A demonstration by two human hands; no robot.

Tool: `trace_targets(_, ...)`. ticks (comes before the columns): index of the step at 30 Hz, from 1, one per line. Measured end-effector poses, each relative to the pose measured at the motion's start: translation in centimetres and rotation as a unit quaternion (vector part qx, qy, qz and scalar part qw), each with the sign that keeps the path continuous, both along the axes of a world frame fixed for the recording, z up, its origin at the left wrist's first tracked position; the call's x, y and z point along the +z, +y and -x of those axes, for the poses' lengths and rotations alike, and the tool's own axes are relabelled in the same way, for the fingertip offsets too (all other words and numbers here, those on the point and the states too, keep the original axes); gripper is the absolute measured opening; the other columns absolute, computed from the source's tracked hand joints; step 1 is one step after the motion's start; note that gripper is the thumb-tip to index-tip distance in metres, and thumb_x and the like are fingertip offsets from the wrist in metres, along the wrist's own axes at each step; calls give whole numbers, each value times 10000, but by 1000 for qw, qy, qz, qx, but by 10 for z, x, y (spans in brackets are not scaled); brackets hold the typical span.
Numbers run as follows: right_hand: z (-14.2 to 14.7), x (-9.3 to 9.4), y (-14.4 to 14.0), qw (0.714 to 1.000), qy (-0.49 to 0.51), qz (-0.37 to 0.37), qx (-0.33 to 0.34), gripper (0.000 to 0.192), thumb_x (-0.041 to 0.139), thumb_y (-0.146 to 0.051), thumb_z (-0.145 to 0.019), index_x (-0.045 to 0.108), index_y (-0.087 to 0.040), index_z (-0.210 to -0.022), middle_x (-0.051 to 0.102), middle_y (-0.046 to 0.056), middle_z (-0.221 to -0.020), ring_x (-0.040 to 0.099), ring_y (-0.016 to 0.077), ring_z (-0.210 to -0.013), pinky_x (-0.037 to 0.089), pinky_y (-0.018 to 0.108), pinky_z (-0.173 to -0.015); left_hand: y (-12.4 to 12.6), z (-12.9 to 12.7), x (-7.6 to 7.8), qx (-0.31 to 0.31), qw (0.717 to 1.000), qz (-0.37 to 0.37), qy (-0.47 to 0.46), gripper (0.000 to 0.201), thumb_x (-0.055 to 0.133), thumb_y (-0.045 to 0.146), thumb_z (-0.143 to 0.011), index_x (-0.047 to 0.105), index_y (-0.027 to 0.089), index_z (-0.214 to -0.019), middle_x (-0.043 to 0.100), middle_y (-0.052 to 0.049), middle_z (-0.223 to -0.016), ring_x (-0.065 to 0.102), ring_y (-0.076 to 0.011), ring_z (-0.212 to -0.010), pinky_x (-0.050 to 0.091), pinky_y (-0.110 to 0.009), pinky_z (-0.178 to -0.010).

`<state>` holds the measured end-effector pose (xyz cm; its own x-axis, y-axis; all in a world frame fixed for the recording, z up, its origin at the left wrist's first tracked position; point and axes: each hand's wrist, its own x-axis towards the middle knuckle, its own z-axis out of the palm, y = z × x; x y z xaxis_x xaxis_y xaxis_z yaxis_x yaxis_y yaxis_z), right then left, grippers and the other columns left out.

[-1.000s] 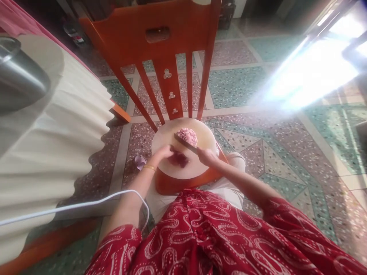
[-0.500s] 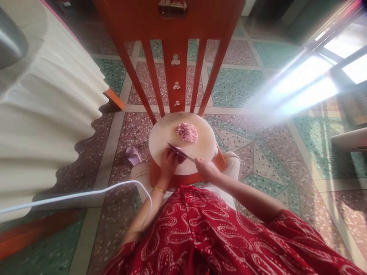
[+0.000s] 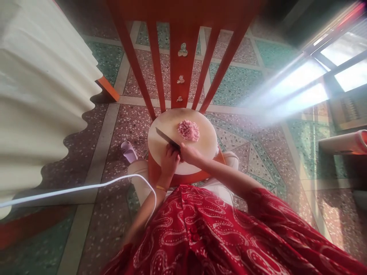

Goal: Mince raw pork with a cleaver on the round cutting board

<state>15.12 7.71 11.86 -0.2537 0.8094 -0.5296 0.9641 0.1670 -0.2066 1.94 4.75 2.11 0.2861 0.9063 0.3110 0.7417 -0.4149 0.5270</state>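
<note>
My right hand [image 3: 189, 153] is closed round the handle of a kitchen knife [image 3: 164, 135]. The blade slants up and left over a round, pale chopping board [image 3: 204, 128]. My left hand [image 3: 170, 158] is closed with bent fingers near the board's front edge, just under the blade. It holds a dark purple piece of red onion, now mostly hidden by the fingers and the knife. Beyond the blade lies a heap of finely chopped red onion [image 3: 188, 130] on the board.
The board rests on the seat of a reddish wooden chair [image 3: 180, 65], between my knees. A white cable [image 3: 86, 188] crosses at left, near my left forearm. A cloth-draped table [image 3: 43, 103] stands left. A lilac slipper [image 3: 129, 151] lies on the terrazzo floor.
The knife and my right hand have moved left and a little up across the board, so the blade now reaches further left. My left hand has stayed on the onion.
</note>
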Motion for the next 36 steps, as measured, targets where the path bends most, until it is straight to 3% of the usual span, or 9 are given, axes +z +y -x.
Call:
trace_targets(6, -57, 15, -59, 995, -92, 40, -7, 246, 374, -144, -855, 444, -152, -1091, 645, 98, -762, 656, 235, -697, 452, 288, -568, -2, -1, -3, 12, 1000, 9, -13, 129, 478, 195, -831, 593, 183, -889, 566, -107, -1071, 408, -268, -1229, 349, -449, -1025)
trace_targets(8, -47, 9, -55, 995, -91, 37, -23, 241, 367, -150, -867, 440, -151, -1097, 651, 103, -768, 658, 230, -700, 454, 282, -569, -2, 0, -7, 7, 1000, 14, -17, 135, 477, 196, -832, 597, 187, -895, 573, -105, -1060, 428, -269, -1207, 348, -457, -1023)
trace_targets(13, 13, -11, 6, 1000, -2, -12, -6, 243, 410, -223, -890, 402, -152, -1122, 670, 115, -862, 658, 224, -790, 466, 265, -610, -1, 0, -9, -19, 1000, 13, -13, 199, 493, 186, -817, 596, 191, -987, 574, -107, -1103, 398, -269, -1236, 304, -466, -1065)
trace_targets(15, 21, -10, 18, 1000, 8, -11, 6, 261, 454, -215, -868, 404, -139, -1113, 671, 119, -863, 657, 229, -796, 467, 266, -611, -1, -1, -8, -12, 1000, 6, -12, 241, 502, 176, -807, 587, 178, -1032, 564, -115, -1130, 374, -269, -1258, 306, -457, -1067)
trace_targets(17, 11, -6, 9, 1000, 5, -9, 14, 305, 482, -219, -855, 394, -138, -1135, 668, 124, -892, 656, 231, -802, 466, 266, -608, -2, -1, -6, 1, 1000, 0, -8, 207, 495, 168, -807, 599, 178, -985, 572, -115, -1104, 373, -272, -1257, 321, -456, -1051)
trace_targets(20, -29, -1, -32, 999, -32, 6, 5, 311, 406, -194, -890, 364, -153, -1195, 662, 111, -869, 657, 220, -770, 459, 268, -595, -2, 0, -9, 11, 1000, 1, -2, 147, 485, 181, -817, 608, 189, -898, 577, -110, -1074, 400, -278, -1228, 348, -458, -1009)
trace_targets(24, -70, 1, -73, 995, -92, 31, -4, 267, 346, -177, -900, 423, -160, -1156, 645, 95, -787, 654, 220, -718, 447, 270, -574, -1, 2, -17, 13, 1000, 0, 4, 162, 481, 195, -823, 603, 181, -928, 567, -124, -1098, 448, -286, -1166, 375, -452, -949)
trace_targets(32, -54, 3, -20, 994, -78, -76, -30, 392, 311, -134, -894, 344, -142, -1285, 656, 116, -858, 648, 238, -804, 443, 288, -617, -6, -1, -7, 30, 999, -25, 26, 128, 485, 205, -823, 612, 187, -829, 571, -92, -920, 527, -254, -959, 421, -413, -870)
trace_targets(36, -49, 15, -30, 995, -56, -76, -14, 397, 318, -165, -901, 330, -135, -1296, 653, 116, -858, 643, 237, -783, 433, 287, -608, -10, -1, 1, 15, 999, -40, -22, 127, 483, 188, -836, 596, 190, -894, 560, -86, -1022, 503, -240, -1035, 408, -404, -927)
